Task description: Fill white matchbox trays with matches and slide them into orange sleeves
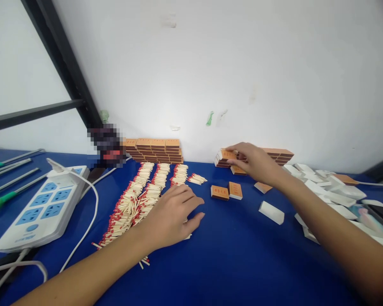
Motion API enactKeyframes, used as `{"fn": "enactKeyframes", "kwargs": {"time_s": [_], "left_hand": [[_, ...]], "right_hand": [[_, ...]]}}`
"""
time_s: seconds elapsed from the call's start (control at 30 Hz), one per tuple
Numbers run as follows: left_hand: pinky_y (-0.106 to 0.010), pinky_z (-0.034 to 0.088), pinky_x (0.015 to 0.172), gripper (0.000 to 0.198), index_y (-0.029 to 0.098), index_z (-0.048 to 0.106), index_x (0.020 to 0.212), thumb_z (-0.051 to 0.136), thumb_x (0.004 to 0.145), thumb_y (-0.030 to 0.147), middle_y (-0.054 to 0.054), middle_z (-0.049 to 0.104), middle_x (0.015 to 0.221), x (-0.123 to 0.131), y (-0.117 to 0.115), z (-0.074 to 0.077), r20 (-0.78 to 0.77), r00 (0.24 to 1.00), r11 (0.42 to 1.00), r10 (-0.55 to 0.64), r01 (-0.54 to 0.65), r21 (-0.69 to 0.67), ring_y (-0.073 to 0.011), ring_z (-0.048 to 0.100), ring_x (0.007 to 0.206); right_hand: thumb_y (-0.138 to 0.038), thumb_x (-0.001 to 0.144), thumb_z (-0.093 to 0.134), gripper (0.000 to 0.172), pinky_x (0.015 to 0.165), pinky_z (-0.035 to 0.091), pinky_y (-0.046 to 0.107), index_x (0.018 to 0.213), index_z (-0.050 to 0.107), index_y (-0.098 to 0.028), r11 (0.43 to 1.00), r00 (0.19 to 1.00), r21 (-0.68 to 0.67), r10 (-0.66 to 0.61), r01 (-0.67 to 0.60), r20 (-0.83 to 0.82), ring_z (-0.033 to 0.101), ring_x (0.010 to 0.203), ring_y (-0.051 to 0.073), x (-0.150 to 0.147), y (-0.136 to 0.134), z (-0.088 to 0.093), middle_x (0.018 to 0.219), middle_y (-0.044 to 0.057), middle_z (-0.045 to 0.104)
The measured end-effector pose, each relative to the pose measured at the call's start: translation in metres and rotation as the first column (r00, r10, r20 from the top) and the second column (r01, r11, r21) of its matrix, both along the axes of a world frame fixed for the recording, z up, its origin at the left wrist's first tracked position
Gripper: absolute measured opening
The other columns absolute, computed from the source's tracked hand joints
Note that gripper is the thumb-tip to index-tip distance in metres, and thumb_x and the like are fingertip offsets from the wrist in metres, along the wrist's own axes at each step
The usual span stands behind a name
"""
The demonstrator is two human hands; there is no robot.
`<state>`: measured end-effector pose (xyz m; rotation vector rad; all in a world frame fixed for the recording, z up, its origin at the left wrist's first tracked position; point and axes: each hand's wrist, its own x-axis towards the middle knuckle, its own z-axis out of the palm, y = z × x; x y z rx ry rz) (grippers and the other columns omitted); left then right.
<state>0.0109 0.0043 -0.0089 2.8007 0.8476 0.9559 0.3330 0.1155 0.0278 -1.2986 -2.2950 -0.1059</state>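
Note:
My right hand point(253, 161) has its fingers and thumb closed on an orange matchbox point(227, 154) at the left end of the right-hand stack. My left hand point(175, 212) lies palm down over the right part of the loose matches point(127, 210), fingers and thumb apart; whatever lies under the palm is hidden. These red-tipped matches spread in several long rows, with a small bunch point(197, 179) apart from them. Between my hands, two matchboxes, one lying flat point(219, 192) and one turned point(235, 190), sit side by side. A white inner tray point(271, 212) rests nearer my right forearm.
Stacked matchboxes point(153, 148) stand against the wall at back left, and more point(279, 156) behind my right hand. A pile of white trays point(325, 189) fills the right side. To the left are a power strip point(46, 204), a white cable point(97, 199) and green-handled tools point(1, 204).

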Motion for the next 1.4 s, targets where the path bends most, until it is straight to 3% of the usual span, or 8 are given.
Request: {"fn": "enactKeyframes", "kwargs": {"time_s": [0.2, 0.37, 0.53, 0.73, 0.97, 1.1, 1.23, 1.4], "left_hand": [[-0.045, 0.057, 0.099, 0.018, 0.017, 0.070, 0.116, 0.065, 0.102, 0.027, -0.006, 0.074, 0.097, -0.001, 0.000, -0.001, -0.001, 1.000, 1.000, -0.003, 0.003, 0.004, -0.0252, 0.069, 0.103], [-0.044, 0.057, 0.098, 0.019, 0.016, 0.071, 0.116, 0.066, 0.101, 0.027, -0.006, 0.074, 0.097, -0.001, 0.000, -0.003, -0.009, 1.000, 1.000, -0.017, 0.017, 0.010, -0.0246, 0.068, 0.102], [-0.044, 0.056, 0.097, 0.017, 0.016, 0.072, 0.113, 0.067, 0.101, 0.026, -0.005, 0.073, 0.096, -0.001, 0.000, -0.002, -0.016, 1.000, 1.000, -0.016, 0.016, -0.004, -0.0247, 0.067, 0.101], [-0.043, 0.055, 0.093, 0.013, 0.016, 0.073, 0.106, 0.066, 0.101, 0.026, -0.006, 0.073, 0.094, 0.000, 0.000, 0.001, -0.045, 0.999, 0.999, -0.030, 0.029, -0.030, -0.0239, 0.066, 0.096], [-0.044, 0.055, 0.097, 0.013, 0.016, 0.073, 0.105, 0.065, 0.102, 0.026, -0.005, 0.073, 0.095, 0.000, 0.001, 0.001, -0.044, 0.999, 0.999, -0.029, 0.028, -0.028, -0.0240, 0.066, 0.100], [-0.044, 0.055, 0.095, 0.013, 0.017, 0.073, 0.104, 0.065, 0.102, 0.026, -0.005, 0.073, 0.095, 0.000, 0.001, 0.002, -0.056, 0.998, 0.999, -0.029, 0.027, -0.041, -0.0237, 0.066, 0.098], [-0.044, 0.055, 0.097, 0.013, 0.017, 0.073, 0.105, 0.064, 0.103, 0.027, -0.005, 0.074, 0.096, 0.001, 0.001, 0.003, -0.053, 0.998, 0.999, -0.027, 0.024, -0.046, -0.0239, 0.067, 0.100], [-0.044, 0.056, 0.097, 0.012, 0.018, 0.073, 0.105, 0.065, 0.102, 0.026, -0.005, 0.074, 0.097, 0.000, -0.001, 0.003, -0.057, 0.998, 0.998, -0.035, 0.032, -0.050, -0.0236, 0.067, 0.101]], "right_hand": [[-0.022, 0.100, 0.052, 0.027, 0.086, 0.050, 0.050, 0.107, 0.077, -0.017, 0.968, 0.969, 0.246, -0.101, 0.044, 0.225, 0.061, 0.104, 0.036, 0.002, 0.022, 0.007, 0.115, 0.018, 0.075], [-0.021, 0.102, 0.049, 0.031, 0.083, 0.047, 0.049, 0.105, 0.078, -0.015, 0.939, 0.960, 0.335, -0.163, 0.081, 0.226, 0.060, 0.099, 0.036, -0.009, 0.005, 0.004, 0.108, 0.019, 0.074], [-0.040, 0.103, 0.057, 0.029, 0.084, 0.052, 0.046, 0.101, 0.078, -0.021, 1.000, 0.998, 0.017, 0.021, -0.023, 0.061, 0.065, 0.096, 0.031, -0.018, -0.037, -0.003, 0.095, 0.012, 0.075], [-0.058, 0.092, 0.072, 0.054, 0.097, 0.054, 0.051, 0.138, 0.069, -0.029, 0.934, 0.990, -0.331, 0.140, -0.133, -0.003, 0.062, 0.118, 0.035, -0.025, -0.071, -0.027, 0.124, 0.010, 0.075], [-0.052, 0.096, 0.068, 0.049, 0.095, 0.056, 0.052, 0.139, 0.069, -0.030, 0.972, 0.985, -0.231, 0.008, -0.048, -0.170, 0.065, 0.110, 0.032, -0.023, -0.054, -0.034, 0.128, 0.012, 0.072], [-0.047, 0.098, 0.062, 0.042, 0.104, 0.052, 0.058, 0.131, 0.073, -0.025, 0.993, 0.994, -0.111, 0.012, -0.024, -0.108, 0.064, 0.120, 0.037, -0.014, -0.046, -0.034, 0.130, 0.015, 0.073], [-0.042, 0.098, 0.058, 0.038, 0.089, 0.059, 0.048, 0.129, 0.074, -0.028, 0.952, 0.999, -0.305, 0.029, -0.034, -0.021, 0.071, 0.105, 0.032, 0.007, -0.055, -0.018, 0.126, 0.011, 0.075], [-0.028, 0.086, 0.066, 0.057, 0.103, 0.055, 0.048, 0.142, 0.066, -0.039, 0.866, 0.982, -0.480, 0.182, -0.136, 0.051, 0.059, 0.134, 0.034, 0.027, -0.064, -0.007, 0.148, 0.003, 0.065]]}}
